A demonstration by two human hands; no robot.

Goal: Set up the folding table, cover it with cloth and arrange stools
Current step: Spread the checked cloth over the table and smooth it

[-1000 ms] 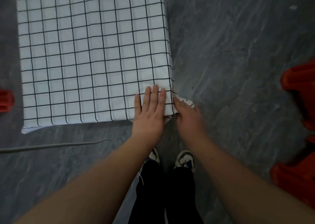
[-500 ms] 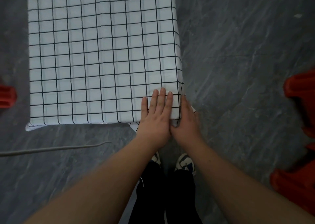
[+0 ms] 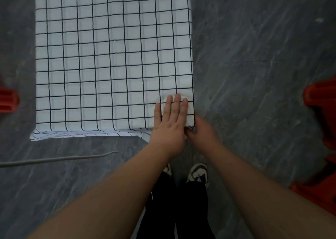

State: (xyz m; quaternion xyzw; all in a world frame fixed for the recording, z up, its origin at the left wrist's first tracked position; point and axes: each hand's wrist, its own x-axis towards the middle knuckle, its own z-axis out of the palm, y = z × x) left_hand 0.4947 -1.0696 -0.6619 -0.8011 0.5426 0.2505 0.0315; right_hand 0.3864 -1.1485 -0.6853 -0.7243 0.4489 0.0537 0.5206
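Cloth: white with a black grid, the cloth [image 3: 112,57] lies flat over the worktop [image 3: 189,124]; its long axis runs away from the person.
Overhang: along the near edge a strip hangs past the worktop, deepest at the near left corner.
Left hand: the left hand [image 3: 170,124] lies flat on the near right corner, fingers straight and close together, pressing the cloth down.
Right hand: the right hand [image 3: 203,131] sits just off that corner, below the edge and touching the left hand; blurred, fingers turned under towards the hanging cloth, so I cannot tell whether they pinch it.
Key relation: the corner lies directly under the left hand and just ahead and left of the right hand, so the right hand is the one placed to tuck or pull the drop.
Stools: red stools [image 3: 320,111] stand on the floor, well apart to the right, another [image 3: 8,100] to the left; neither is yet drawn up.
Step, as judged: squaring the corner before the stools.
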